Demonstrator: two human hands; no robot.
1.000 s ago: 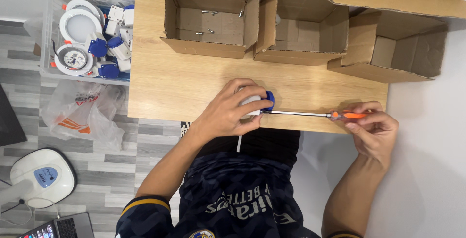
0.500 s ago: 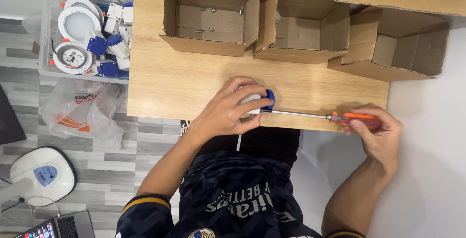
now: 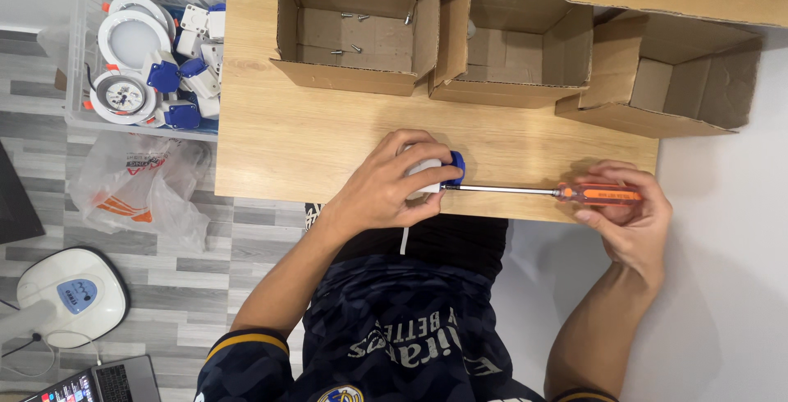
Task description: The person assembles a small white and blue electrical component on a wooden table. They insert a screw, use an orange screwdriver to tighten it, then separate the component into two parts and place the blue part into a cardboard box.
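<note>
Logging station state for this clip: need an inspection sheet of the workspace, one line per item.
Surface: light wooden table, bare between the boxes and the hands.
Job's things: small white and blue part pinned at the table's near edge; orange-handled screwdriver lying level, tip at the part.
Clutter: three open cardboard boxes along the far side; loose screws in the leftmost box.
Grips: left hand closed over the part; right hand closed on the screwdriver handle.
Cables: thin white lead hanging below the part.
Surroundings: clear bin of round white lamps and blue parts, plastic bag, white round device, laptop corner on the grey floor.
</note>
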